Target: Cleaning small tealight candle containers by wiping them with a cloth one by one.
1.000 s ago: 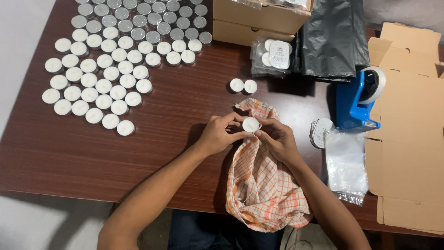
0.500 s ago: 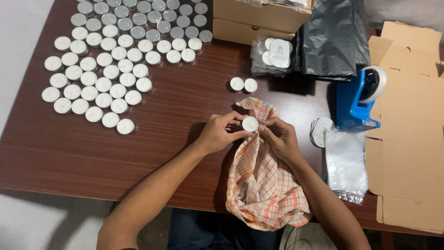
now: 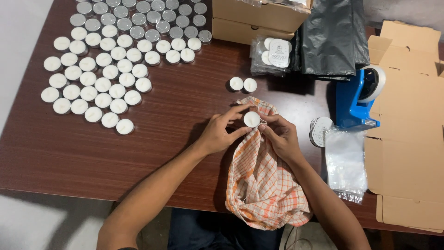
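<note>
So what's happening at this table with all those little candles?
A person seated at a dark wooden table holds one white tealight candle between the fingers of the left hand and the right hand, over an orange checked cloth. Two more tealights sit just beyond the hands, and many tealights in rows fill the table's far left. A blue tape dispenser, clear plastic bags and flat cardboard boxes lie to the right.

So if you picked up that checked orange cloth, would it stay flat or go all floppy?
Probably floppy: the checked cloth already lies crumpled and droops over the table edge. It looks thin, so likely light. The left hand and right hand bunch it easily around a small white candle.
</note>
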